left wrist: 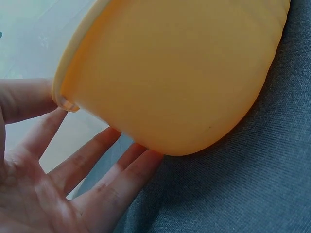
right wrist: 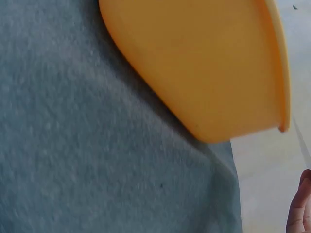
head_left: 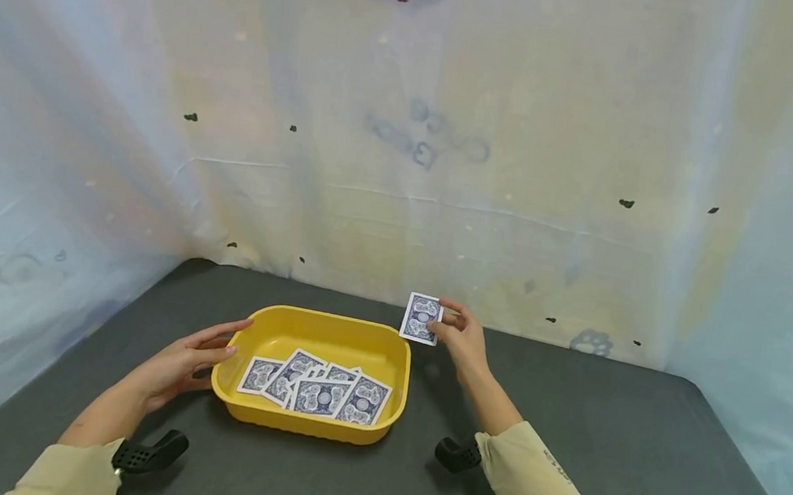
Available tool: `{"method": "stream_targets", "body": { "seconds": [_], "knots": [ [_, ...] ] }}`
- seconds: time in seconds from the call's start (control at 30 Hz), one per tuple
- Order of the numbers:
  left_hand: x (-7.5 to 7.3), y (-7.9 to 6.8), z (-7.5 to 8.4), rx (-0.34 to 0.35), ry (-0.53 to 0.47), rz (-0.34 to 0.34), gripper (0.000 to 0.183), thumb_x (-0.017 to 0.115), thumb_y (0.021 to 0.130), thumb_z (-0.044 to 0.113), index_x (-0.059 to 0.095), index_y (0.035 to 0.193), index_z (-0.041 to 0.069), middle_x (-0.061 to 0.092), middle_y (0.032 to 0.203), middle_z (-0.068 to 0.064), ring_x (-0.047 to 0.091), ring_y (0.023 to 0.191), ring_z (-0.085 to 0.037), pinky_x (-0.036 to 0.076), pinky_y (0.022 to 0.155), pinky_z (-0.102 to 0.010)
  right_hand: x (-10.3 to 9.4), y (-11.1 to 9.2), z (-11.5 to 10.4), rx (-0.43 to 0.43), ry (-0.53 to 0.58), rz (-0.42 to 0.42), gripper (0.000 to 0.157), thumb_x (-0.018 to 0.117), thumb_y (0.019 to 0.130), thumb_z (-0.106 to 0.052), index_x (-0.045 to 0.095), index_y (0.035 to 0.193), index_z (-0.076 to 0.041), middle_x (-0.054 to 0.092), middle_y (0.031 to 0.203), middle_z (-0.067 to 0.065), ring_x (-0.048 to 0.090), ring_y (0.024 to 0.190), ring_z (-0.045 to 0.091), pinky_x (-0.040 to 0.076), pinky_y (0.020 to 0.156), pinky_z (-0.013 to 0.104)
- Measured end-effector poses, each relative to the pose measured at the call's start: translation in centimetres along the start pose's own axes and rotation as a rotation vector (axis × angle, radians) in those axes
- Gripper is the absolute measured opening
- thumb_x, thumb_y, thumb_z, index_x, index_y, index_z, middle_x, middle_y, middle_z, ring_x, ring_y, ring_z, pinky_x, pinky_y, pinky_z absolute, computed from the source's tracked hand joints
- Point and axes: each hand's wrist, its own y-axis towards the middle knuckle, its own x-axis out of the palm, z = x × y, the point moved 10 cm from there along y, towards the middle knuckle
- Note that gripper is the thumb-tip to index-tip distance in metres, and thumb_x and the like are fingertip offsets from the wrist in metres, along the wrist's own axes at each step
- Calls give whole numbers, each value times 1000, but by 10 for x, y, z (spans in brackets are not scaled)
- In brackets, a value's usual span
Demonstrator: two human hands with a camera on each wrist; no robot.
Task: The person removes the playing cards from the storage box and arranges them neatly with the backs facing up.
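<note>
A yellow plastic tub (head_left: pixel 329 322) stands on the dark cloth, with several blue-backed playing cards (head_left: pixel 323 397) lying face down and overlapping inside it. At its left end my left hand (head_left: pixel 177 366) holds the tub: the thumb reaches over the rim and the other fingers lie against the outer wall, as the left wrist view shows. By the tub's back right corner, my right hand (head_left: pixel 462 338) pinches one playing card (head_left: pixel 422 318) between thumb and fingers, blue back toward me. In the right wrist view only some fingertips (right wrist: pixel 300 204) appear and the card is hidden.
A dark grey cloth (head_left: pixel 598 446) covers the table. A pale patterned curtain (head_left: pixel 520 132) hangs along the back and both sides. Black straps with curved mounts (head_left: pixel 152 456) sit on both wrists.
</note>
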Motion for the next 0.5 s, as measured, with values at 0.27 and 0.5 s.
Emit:
{"method": "stream_targets", "body": {
  "seconds": [0.27,0.5],
  "knots": [
    [-1,0,-1,0,-15,2,69,57,97,35,21,155,22,9,159,-20,21,141,-46,41,98,-59,-12,8,12,29,-20,24,49,67,81,1,57,128,-3,65,110,23,57,71,6,48,68,25],
    [-1,-2,1,-6,-21,7,69,58,95,37,24,154,25,10,160,-17,22,141,-44,43,97,-56,-16,12,22,39,-92,10,49,66,82,-1,56,129,-2,64,109,23,57,71,7,49,68,27]
  ]
}}
